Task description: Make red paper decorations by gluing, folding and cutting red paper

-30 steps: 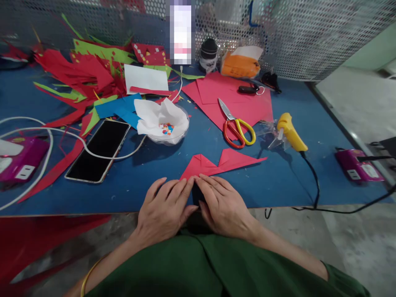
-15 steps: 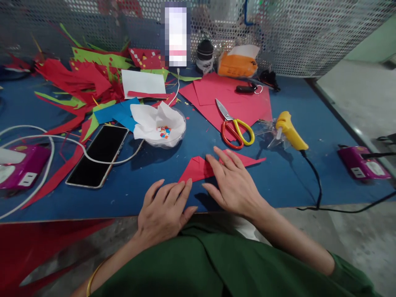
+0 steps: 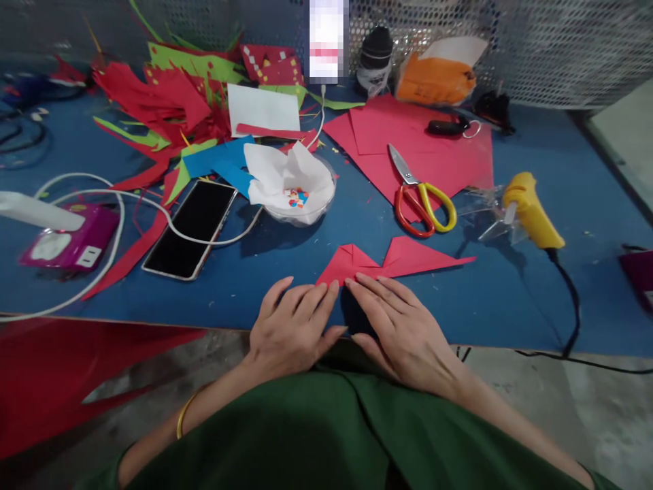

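Observation:
A folded piece of red paper point(image 3: 418, 257) lies on the blue table, with a pointed end to the right and a notch in its upper edge. My left hand point(image 3: 296, 323) rests palm down at its lower left corner, fingers stretched out and fingertips touching the paper. Along its lower edge lies my right hand point(image 3: 403, 327), also flat with outstretched fingers, the tips on the paper. Beyond the paper are scissors point(image 3: 408, 180) with one red and one yellow handle loop, resting partly on red paper sheets point(image 3: 372, 126).
Left of centre, a bowl point(image 3: 326, 197) lined with white tissue holds small coloured bits beside a dark phone point(image 3: 191, 228). A yellow glue gun point(image 3: 533, 211) lies at right, its cord over the front edge. Red and green paper scraps point(image 3: 153, 95) pile up at back left.
My right hand has drawn back from the top of the folded paper to its lower edge, uncovering the notch. My left hand stays near the left corner. The camera view has shifted.

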Action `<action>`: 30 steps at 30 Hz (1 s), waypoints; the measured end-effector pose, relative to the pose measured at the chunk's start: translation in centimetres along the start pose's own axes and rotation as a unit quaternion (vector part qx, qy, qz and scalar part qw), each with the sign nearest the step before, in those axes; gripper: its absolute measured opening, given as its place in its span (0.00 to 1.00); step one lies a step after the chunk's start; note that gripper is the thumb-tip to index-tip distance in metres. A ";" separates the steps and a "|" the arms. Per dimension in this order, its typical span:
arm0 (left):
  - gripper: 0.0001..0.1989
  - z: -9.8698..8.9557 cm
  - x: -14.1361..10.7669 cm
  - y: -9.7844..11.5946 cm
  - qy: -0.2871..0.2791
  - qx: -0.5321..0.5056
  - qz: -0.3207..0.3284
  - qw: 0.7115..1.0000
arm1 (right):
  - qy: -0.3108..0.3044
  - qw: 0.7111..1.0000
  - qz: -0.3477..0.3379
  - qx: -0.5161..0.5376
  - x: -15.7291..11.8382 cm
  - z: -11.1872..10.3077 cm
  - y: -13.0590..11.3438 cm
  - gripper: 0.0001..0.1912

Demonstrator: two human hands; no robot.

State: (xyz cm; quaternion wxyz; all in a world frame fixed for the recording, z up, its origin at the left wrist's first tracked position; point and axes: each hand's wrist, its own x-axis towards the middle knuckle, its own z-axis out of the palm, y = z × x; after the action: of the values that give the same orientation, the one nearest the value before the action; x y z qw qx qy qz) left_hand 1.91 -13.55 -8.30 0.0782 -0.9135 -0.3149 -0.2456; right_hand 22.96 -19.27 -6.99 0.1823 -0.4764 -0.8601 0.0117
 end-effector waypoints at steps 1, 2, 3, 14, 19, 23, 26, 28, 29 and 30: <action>0.22 0.0 0.0 0.0 -0.002 -0.001 -0.001 1.000 | -0.002 1.000 -0.002 -0.007 0.1 0.2 -0.1 0.29; 0.22 0.0 -0.1 0.0 -0.006 -0.002 -0.001 1.000 | -0.004 1.000 -0.001 -0.014 0.3 0.3 -0.2 0.28; 0.22 -0.1 -0.2 -0.1 -0.011 -0.003 -0.002 1.000 | -0.005 1.000 0.000 -0.020 0.4 0.3 -0.2 0.28; 0.22 -0.6 -0.6 -0.2 -0.013 -0.032 0.034 0.999 | -0.001 1.000 0.012 -0.019 0.5 0.2 -0.4 0.29; 0.26 -0.1 0.0 -0.3 -0.047 -0.027 0.081 0.995 | 0.028 0.998 0.055 -0.002 -0.2 -0.3 0.3 0.28; 0.28 0.2 0.2 -0.5 -0.025 -0.030 0.081 0.996 | 0.030 0.997 0.074 -0.021 -0.8 -0.6 0.6 0.29; 0.30 0.2 0.7 -0.3 -0.028 -0.028 0.084 0.996 | 0.021 0.997 0.073 -0.005 -1.1 -1.0 1.0 0.33; 0.31 0.3 1.0 -0.2 -0.047 -0.022 0.098 0.994 | 0.021 0.996 0.091 -0.004 -1.4 -1.3 1.6 0.35; 0.32 0.3 1.1 -0.2 -0.055 -0.019 0.104 0.993 | 0.022 0.994 0.106 -0.012 -1.7 -1.3 1.9 0.36; 0.32 0.3 1.2 -0.2 -0.058 -0.016 0.106 0.992 | 0.023 0.992 0.120 -0.023 -2.0 -1.4 2.2 0.36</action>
State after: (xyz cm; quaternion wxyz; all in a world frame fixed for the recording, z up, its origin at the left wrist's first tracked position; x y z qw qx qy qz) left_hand 2.76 -12.69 -8.01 0.0711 -0.9556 -0.2160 -0.1873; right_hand 26.14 -19.89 -6.75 0.1881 -0.5800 -0.7926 0.0033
